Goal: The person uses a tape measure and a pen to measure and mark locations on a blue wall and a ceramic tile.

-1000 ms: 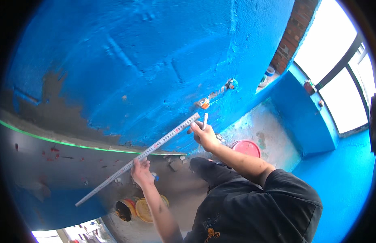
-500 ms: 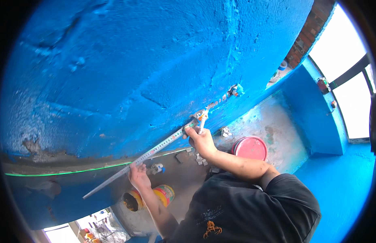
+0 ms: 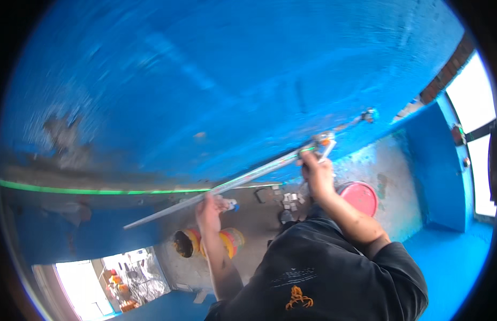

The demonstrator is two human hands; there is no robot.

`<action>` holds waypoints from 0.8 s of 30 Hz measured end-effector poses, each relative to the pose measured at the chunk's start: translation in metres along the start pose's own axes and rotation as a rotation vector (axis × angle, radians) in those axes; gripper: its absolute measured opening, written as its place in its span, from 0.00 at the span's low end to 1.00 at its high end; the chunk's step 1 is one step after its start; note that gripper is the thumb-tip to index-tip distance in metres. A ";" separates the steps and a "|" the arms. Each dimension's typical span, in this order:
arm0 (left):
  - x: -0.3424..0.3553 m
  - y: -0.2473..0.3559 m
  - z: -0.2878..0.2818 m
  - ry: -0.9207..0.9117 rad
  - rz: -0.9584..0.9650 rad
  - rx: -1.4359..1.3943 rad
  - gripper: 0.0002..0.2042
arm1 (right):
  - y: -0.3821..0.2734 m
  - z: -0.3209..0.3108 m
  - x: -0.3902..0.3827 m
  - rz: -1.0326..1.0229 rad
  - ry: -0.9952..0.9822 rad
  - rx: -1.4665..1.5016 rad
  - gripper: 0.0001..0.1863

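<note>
A long white measuring tape blade (image 3: 253, 175) runs slantwise along the blue wall (image 3: 232, 101), its free end pointing to the lower left. My left hand (image 3: 210, 208) grips the blade partway along, fingers closed at its lower edge. At the blade's upper right end, my right hand (image 3: 318, 172) is closed on the tape against the wall. A slim white stick (image 3: 327, 151), perhaps a pen, also sticks up from the right hand. Just above this hand, an orange and white fitting (image 3: 326, 140) sits in a rough hole in the wall. Motion blurs the markings and fingertips.
A bright green line (image 3: 98, 191) crosses the wall's lower part. On the floor stand a red-lidded bucket (image 3: 361, 199), yellow buckets (image 3: 232, 241) and broken pale pieces (image 3: 292, 200). Another fitting (image 3: 369, 115) protrudes farther right. A window (image 3: 476, 128) is at right.
The view has swung, so wall, buckets and hands appear farther right. Both hands still hold the tape, and the left now lies where the blade crosses the green line.
</note>
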State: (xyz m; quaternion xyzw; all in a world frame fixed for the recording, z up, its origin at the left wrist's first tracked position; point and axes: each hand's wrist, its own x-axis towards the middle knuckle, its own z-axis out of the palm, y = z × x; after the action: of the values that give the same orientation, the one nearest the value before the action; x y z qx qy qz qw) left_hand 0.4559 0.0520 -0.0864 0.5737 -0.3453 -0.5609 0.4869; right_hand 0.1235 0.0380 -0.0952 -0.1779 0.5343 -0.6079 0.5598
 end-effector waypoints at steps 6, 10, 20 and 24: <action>-0.030 0.047 -0.017 0.133 0.402 0.625 0.11 | 0.008 0.021 -0.002 -0.096 0.125 0.296 0.12; -0.016 0.079 -0.024 0.208 1.153 1.165 0.05 | 0.018 0.019 0.002 -0.173 0.093 0.216 0.12; 0.027 0.062 -0.033 -0.238 0.685 1.012 0.08 | 0.026 0.022 0.009 -0.242 0.120 0.236 0.12; 0.030 0.062 -0.030 -0.224 0.658 1.021 0.07 | 0.029 0.020 0.011 -0.256 0.142 0.257 0.12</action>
State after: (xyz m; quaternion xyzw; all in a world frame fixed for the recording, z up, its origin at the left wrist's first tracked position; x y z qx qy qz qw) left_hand 0.4985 0.0107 -0.0405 0.5354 -0.7781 -0.2020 0.2591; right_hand 0.1503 0.0252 -0.1169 -0.1279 0.4634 -0.7483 0.4571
